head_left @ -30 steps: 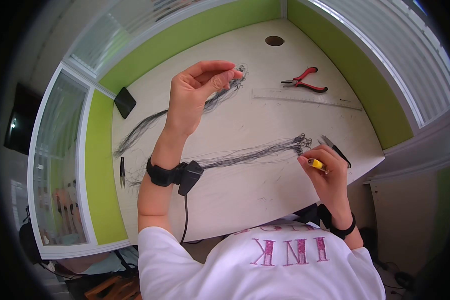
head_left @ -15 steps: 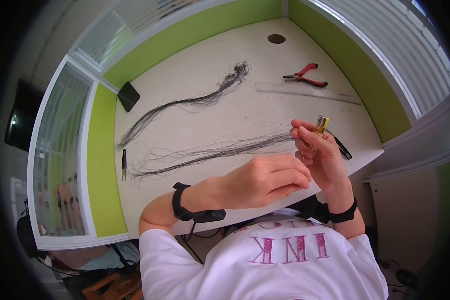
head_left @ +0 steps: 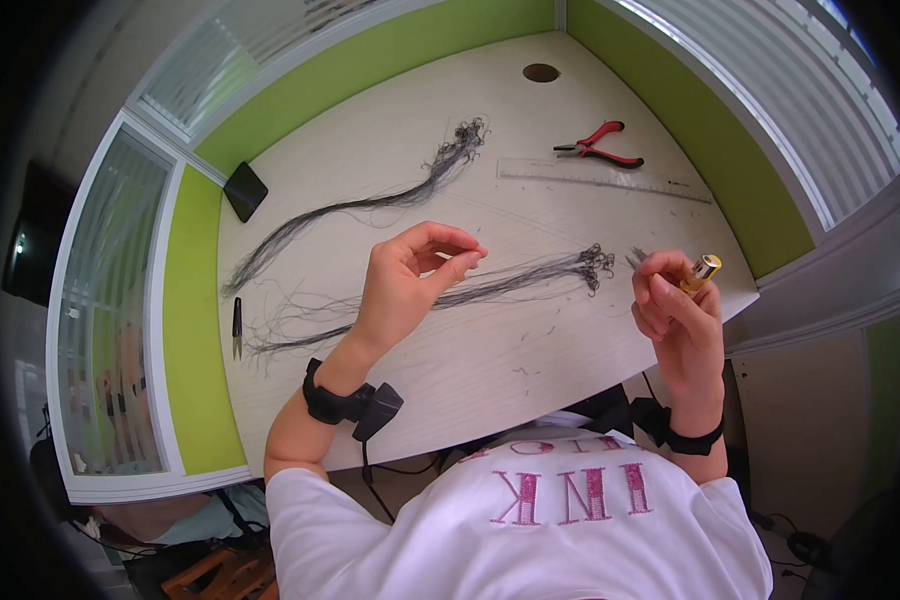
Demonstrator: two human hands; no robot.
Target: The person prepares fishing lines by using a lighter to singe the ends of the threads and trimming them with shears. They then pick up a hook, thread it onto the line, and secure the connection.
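Observation:
My left hand (head_left: 407, 282) is raised over the middle of the table, thumb and fingertips pinched together; a thin thread may be between them, too fine to make out. Below and beside it lies a bundle of dark threads (head_left: 510, 280) with curled ends at its right. On the right, my right hand (head_left: 678, 305) has its fingers wrapped round a small yellow tool (head_left: 705, 268) with a metal end. Metal tips of another tool (head_left: 637, 257) show on the table just behind the right hand's fingers.
A second dark thread bundle (head_left: 370, 203) lies farther back. Red-handled pliers (head_left: 600, 147) and a clear ruler (head_left: 600, 178) are at the back right. Small black snips (head_left: 237, 328) and a black box (head_left: 245, 191) lie at the left. Green partitions (head_left: 370, 75) border the table (head_left: 370, 130).
My hands have moved apart: the left one up and to the left, the right one to the right with the yellow tool. The near bundle's curled ends now show.

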